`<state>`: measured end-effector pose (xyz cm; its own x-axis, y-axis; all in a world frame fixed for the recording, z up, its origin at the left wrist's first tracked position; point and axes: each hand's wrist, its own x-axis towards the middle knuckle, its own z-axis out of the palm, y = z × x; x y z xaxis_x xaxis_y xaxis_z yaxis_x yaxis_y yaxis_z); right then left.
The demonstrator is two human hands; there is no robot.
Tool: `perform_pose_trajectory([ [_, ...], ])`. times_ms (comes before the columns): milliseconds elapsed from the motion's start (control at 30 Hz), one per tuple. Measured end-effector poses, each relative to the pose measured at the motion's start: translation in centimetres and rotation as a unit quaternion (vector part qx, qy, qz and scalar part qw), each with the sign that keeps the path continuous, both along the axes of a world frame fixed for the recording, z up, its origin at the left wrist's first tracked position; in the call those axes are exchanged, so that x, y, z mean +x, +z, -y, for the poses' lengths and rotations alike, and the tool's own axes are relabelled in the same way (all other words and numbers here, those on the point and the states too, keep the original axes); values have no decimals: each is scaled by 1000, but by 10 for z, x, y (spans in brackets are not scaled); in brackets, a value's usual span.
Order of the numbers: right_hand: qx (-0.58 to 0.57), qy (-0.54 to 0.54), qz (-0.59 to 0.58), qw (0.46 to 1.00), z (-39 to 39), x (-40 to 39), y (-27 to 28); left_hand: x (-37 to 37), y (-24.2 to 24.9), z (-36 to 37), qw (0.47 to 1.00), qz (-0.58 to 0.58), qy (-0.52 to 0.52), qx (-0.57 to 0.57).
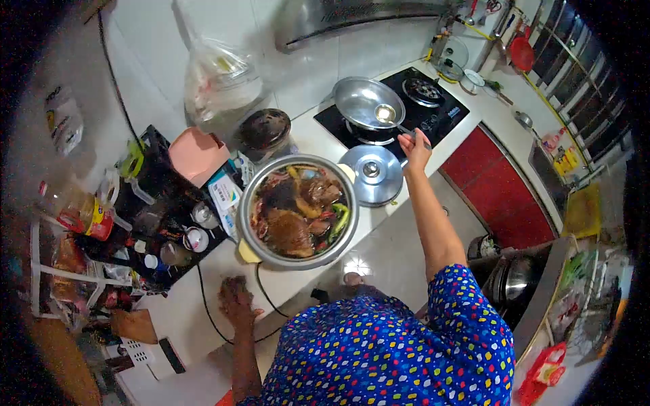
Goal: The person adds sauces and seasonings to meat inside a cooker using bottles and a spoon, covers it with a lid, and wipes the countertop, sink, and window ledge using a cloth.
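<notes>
My right hand [415, 150] is closed on the handle of a metal ladle [385, 114], whose bowl is over the inside of a steel wok [362, 101]. That wok sits on the left burner of a black gas stove [443, 116]. My left hand [237, 301] rests on the white counter with its fingers apart, holding nothing, near a black cable. Between my hands stands a large round pot [246, 233] full of dark liquid, pieces of meat [288, 231] and green vegetable [340, 222]. A steel lid [370, 172] lies beside the pot, to its right.
Bottles and jars crowd a black rack [152, 216] at the left, with a pink container [198, 155] behind. A dark-lidded container [264, 130] stands behind the pot. Plastic bags hang on the wall. Red cabinet doors [497, 189] are below the right counter.
</notes>
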<state>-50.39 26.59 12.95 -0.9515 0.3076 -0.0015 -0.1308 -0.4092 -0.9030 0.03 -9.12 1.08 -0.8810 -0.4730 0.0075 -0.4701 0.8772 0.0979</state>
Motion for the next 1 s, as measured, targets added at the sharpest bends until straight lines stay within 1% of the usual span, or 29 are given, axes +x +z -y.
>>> perform_pose_trajectory([
  [33, -12, 8, -4, 1000, -3, -15, -5, 1, -1, -8, 998, 50, 44, 16],
  [67, -9, 14, 8, 1000, -6, -31, -10, -2, 8, -19, 990, 103, 87, 28],
  [100, -16, 18, 16, 1000, -8, -44, -15, 0, 1, -15, 997, 49, 61, 10],
  [167, -24, 31, 29, 999, -9, -66, -23, -1, -6, -23, 981, 130, 144, -22],
  [200, -35, 36, 36, 998, -10, -76, -27, -2, -4, -25, 979, 135, 153, -22],
  [233, -45, 40, 45, 997, -12, -83, -31, -3, -1, -22, 994, 68, 68, -49],
  [267, -54, 44, 54, 996, -14, -88, -36, -9, 8, -23, 997, 0, -19, -75],
  [300, -65, 46, 61, 995, -15, -92, -40, -21, 15, -23, 997, 4, -13, -75],
  [333, -64, 51, 63, 995, -16, -94, -43, -36, 22, -23, 990, 21, 119, 76],
  [400, -80, 73, 75, 991, -18, -96, -49, -39, 29, -29, 941, 35, 251, 223],
  [433, -79, 76, 78, 991, -19, -93, -53, -33, 31, -34, 976, 39, 167, 132],
  [500, -99, 91, 84, 987, -22, -87, -57, -29, 27, -35, 995, 43, 81, 42],
  [533, -97, 92, 85, 987, -25, -85, -62, -32, 18, -29, 967, -34, 177, 182],
  [600, -83, 126, 118, 981, -33, -79, -74, -24, -1, -21, 902, -110, 270, 319],
  [633, -102, 140, 138, 975, -35, -75, -79, -15, -10, -18, 952, -83, 199, 215],
  [667, -98, 143, 139, 975, -37, -67, -84, -12, -9, -20, 970, -68, 163, 164],
  [700, -3, 182, 131, 974, -37, -57, -88, -15, 2, -25, 984, -56, 128, 110],
  [733, 93, 220, 122, 963, -37, -46, -91, -19, 15, -27, 991, -4, 109, 77],
  [767, 126, 218, 87, 964, -30, -34, -95, -28, 30, -30, 994, 47, 91, 44],
  [800, 290, 250, 74, 921, -26, -23, -89, -34, 33, -31, 993, 48, 96, 47],
  [833, 446, 250, -7, 860, -22, -17, -87, -38, 36, -30, 987, 116, 99, 41],
  [867, 584, 242, -91, 770, -17, -11, -86, -31, 33, -28, 982, 150, 107, 39],
  [900, 629, 266, -80, 726, -9, -3, -79, -24, 29, -26, 976, 184, 114, 36],
  [933, 628, 273, -86, 724, -1, 2, -72, -14, 9, -19, 990, 91, 92, 52],
  [1000, 737, 259, -51, 622, 15, 14, -68, 2, -34, -4, 995, -10, 76, 56],
])
